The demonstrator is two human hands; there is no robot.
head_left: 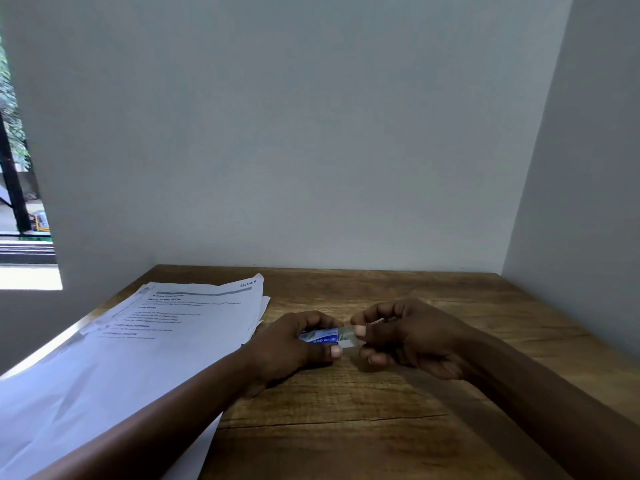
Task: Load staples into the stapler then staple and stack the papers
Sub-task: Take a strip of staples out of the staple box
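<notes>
Window (20, 168): one, at the far left edge, daylight and foliage showing through it. Papers (138, 341): one loose pile on the left half of your wooden table (381, 427), its top sheet printed, the sheets too overlapped to count. Left hand (294, 348): yours, just right of the pile, fingers and thumb curled round one small blue staple box (320, 338) held just above the middle of the table. Right hand (408, 336): yours, close beside the left, thumb and forefinger pinching the pale inner tray (346, 336) at the box's right end. Stapler: none in view. Walls (311, 133): two, grey, behind and to the right.
</notes>
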